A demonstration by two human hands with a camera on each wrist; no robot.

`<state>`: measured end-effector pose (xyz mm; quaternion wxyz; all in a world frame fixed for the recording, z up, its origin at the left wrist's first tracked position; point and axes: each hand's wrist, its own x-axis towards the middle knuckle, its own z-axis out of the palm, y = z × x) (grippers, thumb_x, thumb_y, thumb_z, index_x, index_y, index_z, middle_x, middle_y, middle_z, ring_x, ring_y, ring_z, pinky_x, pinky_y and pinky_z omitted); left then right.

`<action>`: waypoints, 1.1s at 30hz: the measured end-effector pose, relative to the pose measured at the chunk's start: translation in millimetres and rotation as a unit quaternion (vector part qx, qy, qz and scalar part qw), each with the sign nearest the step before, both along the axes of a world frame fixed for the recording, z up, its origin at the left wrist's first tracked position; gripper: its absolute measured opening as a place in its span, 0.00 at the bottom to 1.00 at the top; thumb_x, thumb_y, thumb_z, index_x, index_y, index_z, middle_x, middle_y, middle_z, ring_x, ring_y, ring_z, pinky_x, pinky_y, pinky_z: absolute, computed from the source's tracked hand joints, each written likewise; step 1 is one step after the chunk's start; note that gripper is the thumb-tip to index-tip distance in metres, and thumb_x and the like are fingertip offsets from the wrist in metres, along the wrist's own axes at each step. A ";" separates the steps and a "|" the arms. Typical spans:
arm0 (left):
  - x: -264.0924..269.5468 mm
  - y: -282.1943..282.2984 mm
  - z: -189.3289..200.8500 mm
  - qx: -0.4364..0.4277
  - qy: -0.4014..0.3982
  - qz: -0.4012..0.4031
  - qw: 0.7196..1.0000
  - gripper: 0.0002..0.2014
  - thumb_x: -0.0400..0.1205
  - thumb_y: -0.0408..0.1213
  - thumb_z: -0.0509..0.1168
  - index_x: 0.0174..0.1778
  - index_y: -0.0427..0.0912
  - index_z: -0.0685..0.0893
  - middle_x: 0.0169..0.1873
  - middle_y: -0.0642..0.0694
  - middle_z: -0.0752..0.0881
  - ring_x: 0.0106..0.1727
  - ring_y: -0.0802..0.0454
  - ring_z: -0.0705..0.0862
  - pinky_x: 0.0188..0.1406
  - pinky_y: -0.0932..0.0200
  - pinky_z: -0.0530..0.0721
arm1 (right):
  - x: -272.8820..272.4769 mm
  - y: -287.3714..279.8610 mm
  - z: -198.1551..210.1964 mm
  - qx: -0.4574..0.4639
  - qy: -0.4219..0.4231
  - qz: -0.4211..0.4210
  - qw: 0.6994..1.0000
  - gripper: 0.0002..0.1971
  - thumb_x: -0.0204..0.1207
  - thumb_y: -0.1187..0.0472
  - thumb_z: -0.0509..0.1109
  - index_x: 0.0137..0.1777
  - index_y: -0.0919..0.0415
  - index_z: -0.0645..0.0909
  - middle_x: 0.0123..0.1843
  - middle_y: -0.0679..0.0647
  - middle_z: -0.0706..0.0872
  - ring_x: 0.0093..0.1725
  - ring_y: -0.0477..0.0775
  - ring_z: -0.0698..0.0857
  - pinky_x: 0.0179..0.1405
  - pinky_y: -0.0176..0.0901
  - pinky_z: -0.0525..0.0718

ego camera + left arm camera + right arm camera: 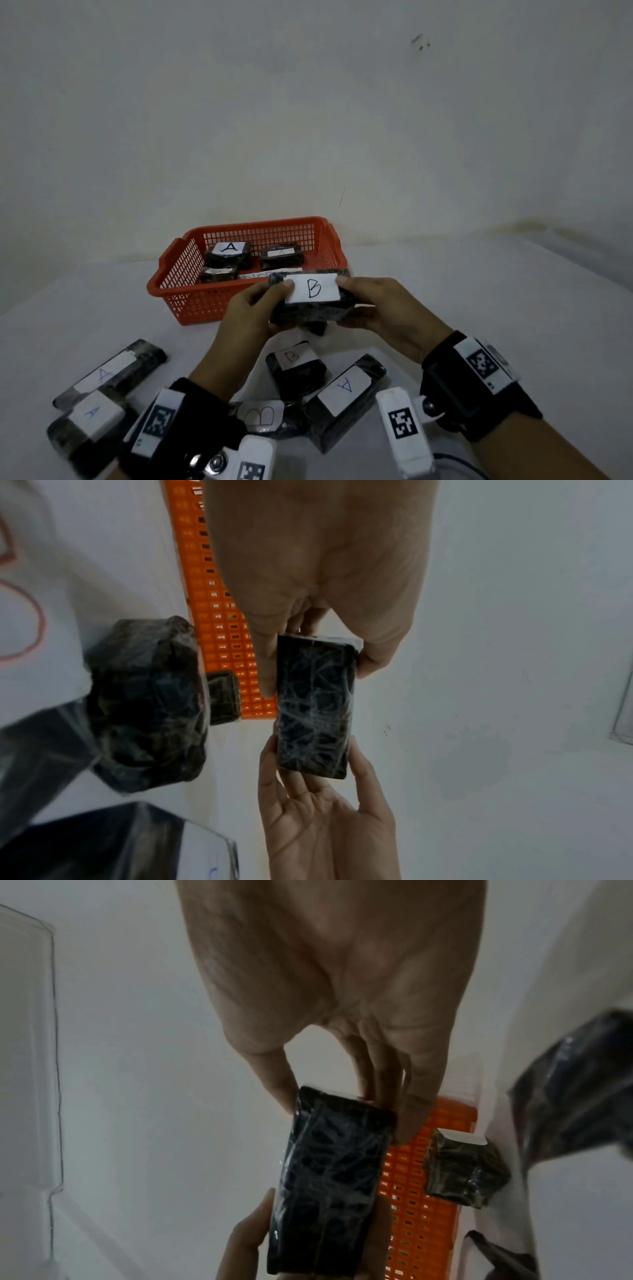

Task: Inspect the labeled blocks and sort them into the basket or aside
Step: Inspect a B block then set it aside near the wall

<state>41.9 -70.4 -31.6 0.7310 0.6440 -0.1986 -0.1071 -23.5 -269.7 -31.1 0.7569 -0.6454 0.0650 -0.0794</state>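
A black wrapped block with a white label marked B (312, 298) (313, 707) (329, 1180) is held up in front of the orange basket (178, 270), label towards the head camera. My left hand (253, 308) (308, 647) grips its left end, thumb on the label. My right hand (376, 310) (346, 1102) grips its right end. Inside the basket lie a block labelled A (230, 255) and two more black blocks (281, 255) (219, 274). On the white table (513, 291) near me lie blocks labelled A (109, 373) (89, 416) (346, 394) and B (294, 366) (262, 416).
The orange basket's mesh wall (219, 620) (428, 1191) shows in both wrist views behind the held block. A white wall (308, 102) rises close behind the basket. Black wrist straps with coded tags (483, 365) (159, 419) sit on both arms.
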 end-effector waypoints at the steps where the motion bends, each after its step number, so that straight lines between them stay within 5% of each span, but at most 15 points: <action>1: -0.5 -0.5 1.0 0.006 -0.003 0.004 1.000 0.11 0.86 0.39 0.65 0.56 0.39 0.90 0.51 0.44 0.94 0.55 0.48 0.93 0.56 0.50 0.91 | -1.4 -1.1 1.0 0.007 0.002 0.001 1.000 0.16 0.85 0.57 0.71 0.61 0.69 0.91 0.51 0.59 0.95 0.47 0.55 0.93 0.53 0.47 0.92; 5: -6.6 -12.6 9.7 0.038 0.012 -0.004 0.999 0.13 0.86 0.42 0.67 0.57 0.38 0.91 0.52 0.42 0.94 0.57 0.44 0.93 0.58 0.48 0.89 | -8.4 -12.9 8.9 0.038 0.004 -0.023 0.999 0.14 0.83 0.59 0.73 0.57 0.70 0.92 0.48 0.60 0.95 0.43 0.52 0.93 0.48 0.44 0.92; 10: -6.5 -47.0 32.7 0.099 -0.002 -0.043 0.994 0.15 0.84 0.47 0.70 0.54 0.39 0.93 0.50 0.35 0.94 0.54 0.30 0.91 0.62 0.32 0.87 | -27.5 -49.3 25.8 0.040 0.017 -0.047 0.998 0.13 0.83 0.59 0.74 0.59 0.69 0.91 0.47 0.59 0.94 0.42 0.55 0.92 0.51 0.49 0.91; 14: -7.8 -102.8 47.1 0.082 0.031 -0.077 0.993 0.16 0.85 0.41 0.69 0.56 0.29 0.90 0.46 0.31 0.91 0.39 0.44 0.88 0.33 0.60 0.87 | -45.2 -96.4 43.4 0.025 0.028 -0.087 0.996 0.14 0.83 0.60 0.74 0.59 0.71 0.90 0.50 0.63 0.93 0.45 0.59 0.90 0.53 0.51 0.92; 18: -5.6 -171.9 50.3 0.070 0.063 -0.110 0.989 0.16 0.84 0.40 0.69 0.60 0.32 0.89 0.52 0.33 0.87 0.47 0.41 0.87 0.53 0.47 0.90 | -56.8 -149.0 59.0 -0.007 0.055 -0.142 0.988 0.15 0.83 0.59 0.74 0.62 0.71 0.88 0.52 0.65 0.91 0.43 0.58 0.89 0.50 0.49 0.91; 24: 7.5 -257.4 49.3 0.118 0.085 -0.141 0.979 0.19 0.81 0.40 0.69 0.62 0.29 0.87 0.47 0.38 0.84 0.45 0.39 0.85 0.45 0.50 0.84 | -59.6 -217.7 60.0 -0.010 0.109 -0.185 0.977 0.12 0.82 0.58 0.75 0.61 0.64 0.88 0.51 0.62 0.90 0.48 0.59 0.88 0.52 0.52 0.90; 28: 22.1 -300.8 46.7 0.139 0.098 -0.150 0.974 0.12 0.80 0.38 0.70 0.53 0.34 0.88 0.46 0.38 0.85 0.47 0.37 0.86 0.46 0.49 0.83 | -50.6 -251.7 54.9 0.001 0.143 -0.208 0.968 0.08 0.82 0.57 0.76 0.55 0.61 0.88 0.48 0.63 0.88 0.46 0.60 0.88 0.49 0.52 0.90; 30: 29.0 -320.2 45.3 0.149 0.105 -0.147 0.972 0.08 0.80 0.37 0.71 0.49 0.35 0.86 0.45 0.38 0.85 0.49 0.36 0.86 0.46 0.48 0.84 | -43.6 -268.7 50.6 0.011 0.154 -0.216 0.964 0.08 0.82 0.56 0.76 0.55 0.60 0.88 0.51 0.64 0.88 0.48 0.62 0.88 0.54 0.55 0.90; 33: 39.1 -344.6 37.0 0.174 0.107 -0.151 0.967 0.13 0.80 0.38 0.71 0.56 0.33 0.86 0.44 0.39 0.84 0.51 0.34 0.86 0.44 0.48 0.84 | -34.3 -289.0 41.2 -0.020 0.177 -0.230 0.957 0.09 0.83 0.54 0.75 0.57 0.59 0.88 0.52 0.62 0.88 0.49 0.63 0.87 0.62 0.57 0.88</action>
